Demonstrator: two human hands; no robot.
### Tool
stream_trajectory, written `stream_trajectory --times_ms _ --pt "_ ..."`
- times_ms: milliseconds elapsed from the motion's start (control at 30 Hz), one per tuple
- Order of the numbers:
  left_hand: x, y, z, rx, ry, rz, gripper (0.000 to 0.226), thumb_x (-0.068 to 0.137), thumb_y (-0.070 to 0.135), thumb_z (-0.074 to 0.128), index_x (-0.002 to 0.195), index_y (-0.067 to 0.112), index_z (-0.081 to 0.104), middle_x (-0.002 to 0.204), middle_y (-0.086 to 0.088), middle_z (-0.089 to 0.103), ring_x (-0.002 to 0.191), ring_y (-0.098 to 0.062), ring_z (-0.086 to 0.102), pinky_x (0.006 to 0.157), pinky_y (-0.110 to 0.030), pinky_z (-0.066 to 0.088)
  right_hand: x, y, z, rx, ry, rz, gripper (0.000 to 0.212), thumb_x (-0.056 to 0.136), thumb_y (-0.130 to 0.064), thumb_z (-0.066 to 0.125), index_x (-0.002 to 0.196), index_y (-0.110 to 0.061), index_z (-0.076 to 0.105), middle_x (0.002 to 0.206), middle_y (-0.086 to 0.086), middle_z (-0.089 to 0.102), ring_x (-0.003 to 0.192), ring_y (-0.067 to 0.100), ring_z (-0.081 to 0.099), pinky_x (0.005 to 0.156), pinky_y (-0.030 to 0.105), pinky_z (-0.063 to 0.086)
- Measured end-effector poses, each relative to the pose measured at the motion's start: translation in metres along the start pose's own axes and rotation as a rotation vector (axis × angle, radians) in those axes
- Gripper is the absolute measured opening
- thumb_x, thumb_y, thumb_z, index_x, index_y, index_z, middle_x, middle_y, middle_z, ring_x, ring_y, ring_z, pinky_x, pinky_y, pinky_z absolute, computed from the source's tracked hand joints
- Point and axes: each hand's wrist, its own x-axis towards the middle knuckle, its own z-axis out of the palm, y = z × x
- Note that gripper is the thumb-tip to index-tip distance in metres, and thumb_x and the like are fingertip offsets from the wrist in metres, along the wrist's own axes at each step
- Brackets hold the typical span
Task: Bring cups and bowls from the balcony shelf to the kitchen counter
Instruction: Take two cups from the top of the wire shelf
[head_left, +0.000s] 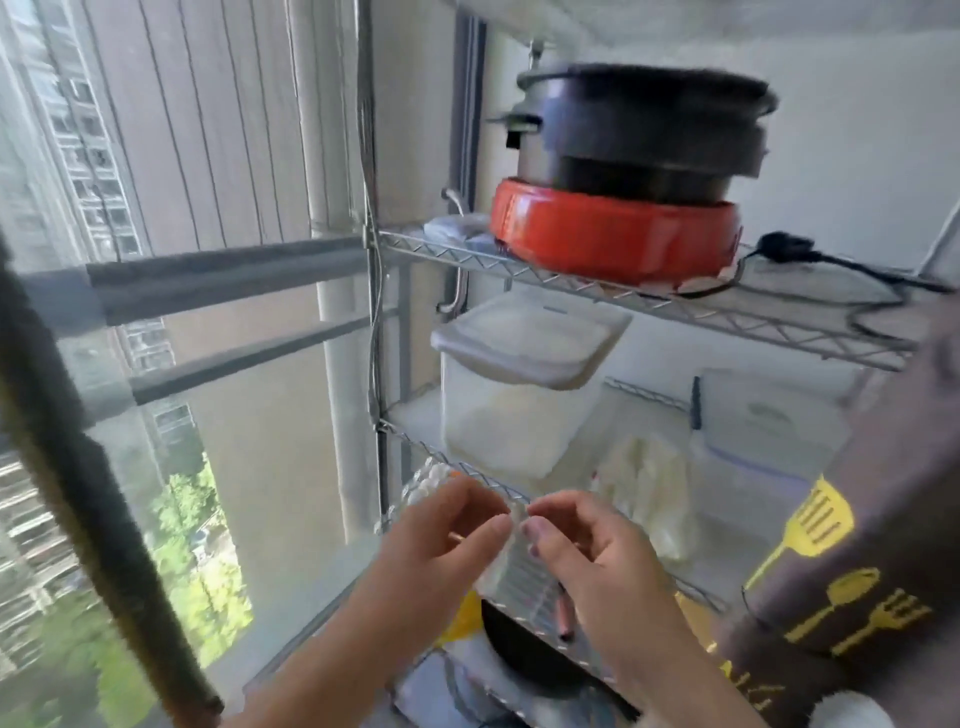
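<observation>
I stand at a wire balcony shelf (571, 283). In front of its middle tier, both hands meet on a clear ribbed glass cup (511, 569). My left hand (447, 530) pinches the cup's rim from the left with thumb and fingers. From the right, my right hand (587, 545) pinches the same rim. The cup is blurred and see-through, so its base is hard to make out. A clear bumpy item (430, 480) lies at the shelf edge just behind my left fingers. I cannot tell what it is.
A red cooker (613, 236) with stacked black pots (644, 124) and a black plug (784, 247) fill the upper tier. The middle tier holds a white lidded tub (524, 384), a bag (649, 488) and a blue-sealed box (769, 421). A black pan (524, 649) sits below. Window rails (208, 280) run left; a brown apron (857, 545) hangs right.
</observation>
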Motion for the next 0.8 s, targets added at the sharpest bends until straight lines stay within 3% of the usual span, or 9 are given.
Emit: stream_trajectory --times_ms 100,200,267,367,433,633,800 --pt "0.047 0.021 -0.019 0.008 -0.014 0.107 0.02 0.079 0.045 0.062 0.085 0.026 0.067 0.074 0.007 0.068 0.076 -0.022 0.062 0.069 -0.038 0.049 0.039 -0.033 0.0 -0.022 0.081 -0.097 0.009 0.083 -0.036 0.066 0.091 -0.036 0.069 0.085 -0.007 0.074 0.075 0.009 0.068 0.068 0.024 0.056" --pt "0.091 0.045 -0.034 0.028 -0.031 0.207 0.012 0.081 0.033 0.064 0.083 0.021 0.067 0.072 0.009 0.067 0.071 -0.014 0.06 0.067 -0.038 0.049 0.071 -0.066 -0.006 -0.073 0.144 -0.19 0.011 0.082 -0.039 0.064 0.092 -0.036 0.068 0.085 -0.005 0.073 0.078 0.014 0.067 0.071 0.027 0.056" --pt "0.116 0.063 -0.042 0.048 -0.028 0.281 0.01 0.081 0.029 0.065 0.082 0.019 0.067 0.07 0.011 0.065 0.068 -0.007 0.059 0.064 -0.03 0.048 0.09 -0.089 -0.012 -0.108 0.176 -0.25 0.014 0.08 -0.041 0.063 0.092 -0.035 0.067 0.085 -0.004 0.072 0.078 0.016 0.067 0.072 0.029 0.055" --pt "0.147 0.089 -0.053 0.111 0.025 0.374 0.006 0.085 0.021 0.072 0.082 0.018 0.067 0.072 0.014 0.066 0.069 0.001 0.058 0.064 -0.016 0.044 0.115 -0.119 -0.023 -0.165 0.221 -0.335 0.013 0.081 -0.039 0.064 0.092 -0.033 0.067 0.083 -0.004 0.071 0.077 0.013 0.067 0.067 0.022 0.054" --pt "0.166 0.11 -0.06 0.142 0.076 0.427 0.006 0.085 0.017 0.073 0.085 0.018 0.067 0.078 0.014 0.07 0.074 0.001 0.062 0.068 -0.015 0.045 0.13 -0.141 -0.031 -0.211 0.261 -0.401 0.012 0.083 -0.038 0.065 0.092 -0.031 0.067 0.084 -0.004 0.072 0.077 0.009 0.067 0.068 0.016 0.052" --pt "0.224 0.181 -0.086 0.242 0.166 0.549 0.027 0.081 0.043 0.068 0.101 0.026 0.062 0.095 0.015 0.068 0.091 0.008 0.061 0.075 -0.014 0.045 0.175 -0.22 -0.058 -0.337 0.41 -0.545 0.026 0.079 -0.047 0.067 0.101 -0.034 0.062 0.09 -0.013 0.07 0.084 -0.001 0.065 0.07 0.014 0.049" --pt "0.276 0.236 -0.104 0.372 0.245 0.634 0.039 0.082 0.051 0.064 0.112 0.027 0.056 0.105 0.012 0.063 0.098 -0.007 0.06 0.083 -0.026 0.046 0.212 -0.284 -0.073 -0.426 0.527 -0.643 0.038 0.076 -0.047 0.071 0.108 -0.03 0.058 0.099 -0.012 0.066 0.089 0.006 0.064 0.077 0.023 0.051"
